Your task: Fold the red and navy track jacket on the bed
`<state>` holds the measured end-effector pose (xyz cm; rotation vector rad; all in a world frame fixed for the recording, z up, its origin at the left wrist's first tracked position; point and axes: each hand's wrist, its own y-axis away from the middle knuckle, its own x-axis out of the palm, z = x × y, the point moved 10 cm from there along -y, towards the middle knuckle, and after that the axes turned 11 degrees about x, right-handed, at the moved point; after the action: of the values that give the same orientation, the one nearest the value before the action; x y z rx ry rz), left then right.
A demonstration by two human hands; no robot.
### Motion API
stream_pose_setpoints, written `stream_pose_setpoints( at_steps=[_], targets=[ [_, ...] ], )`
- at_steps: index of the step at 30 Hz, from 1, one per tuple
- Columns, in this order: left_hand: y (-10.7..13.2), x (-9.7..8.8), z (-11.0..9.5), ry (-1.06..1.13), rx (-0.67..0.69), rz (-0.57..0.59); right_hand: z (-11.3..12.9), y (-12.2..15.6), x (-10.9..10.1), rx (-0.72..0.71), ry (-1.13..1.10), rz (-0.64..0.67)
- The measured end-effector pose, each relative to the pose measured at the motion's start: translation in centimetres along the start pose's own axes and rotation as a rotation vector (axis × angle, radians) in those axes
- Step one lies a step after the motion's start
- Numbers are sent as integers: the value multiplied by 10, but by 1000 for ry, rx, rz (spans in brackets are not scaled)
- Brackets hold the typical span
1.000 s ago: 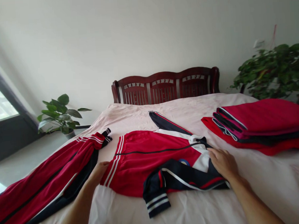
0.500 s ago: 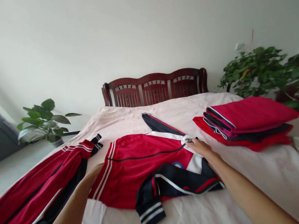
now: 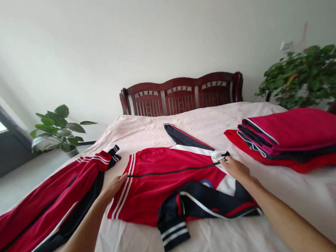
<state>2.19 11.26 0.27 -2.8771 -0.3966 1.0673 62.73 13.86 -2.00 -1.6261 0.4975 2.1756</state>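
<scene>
A red track jacket (image 3: 161, 191) with a black zip, white stripes at the hem and dark navy sleeves lies front up on the bed. My left hand (image 3: 116, 186) is closed on its hem at the lower end of the zip. At the white collar, my right hand (image 3: 234, 166) pinches the upper end of the zip. The near sleeve (image 3: 196, 197) lies bent across the jacket's front, its striped cuff toward me. The far sleeve (image 3: 186, 137) stretches away toward the headboard. Between my hands the zip line runs nearly straight.
Another red and navy track jacket (image 3: 47, 203) lies at the left. A stack of folded red and navy clothes (image 3: 297, 128) sits at the right. Behind the pale bedsheet (image 3: 145, 131) stands a dark wooden headboard (image 3: 180, 96). Potted plants flank the bed, one leafy plant (image 3: 60, 127) at the left.
The view has shifted, so the scene sits further right. The zip line looks straighter, with both hands still at the hem and collar.
</scene>
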Motion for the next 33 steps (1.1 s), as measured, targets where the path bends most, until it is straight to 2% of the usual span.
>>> stream_pose_setpoints(
  at_steps=[4, 8, 15, 23, 26, 29, 31, 33],
  targets=[
    [13, 6, 1, -226, 14, -41, 5, 4, 1, -47, -6, -9],
    [25, 7, 6, -372, 11, -51, 5, 7, 1, -36, 6, 14],
    [29, 5, 2, -464, 40, -27, 6, 8, 0, -36, 4, 7],
    [32, 1, 0, -575, 62, -84, 6, 15, -1, -20, 52, -31],
    [38, -1, -8, -622, 77, -98, 9, 15, -1, -20, 99, -34],
    [49, 8, -35, -660, 232, -96, 14, 17, -4, -23, 127, -21],
    [60, 29, -57, -635, 428, -39, 21, 23, -10, -29, 145, -50],
    [76, 51, -71, -606, 605, 16, 34, 35, -21, -85, 169, -171]
  ],
)
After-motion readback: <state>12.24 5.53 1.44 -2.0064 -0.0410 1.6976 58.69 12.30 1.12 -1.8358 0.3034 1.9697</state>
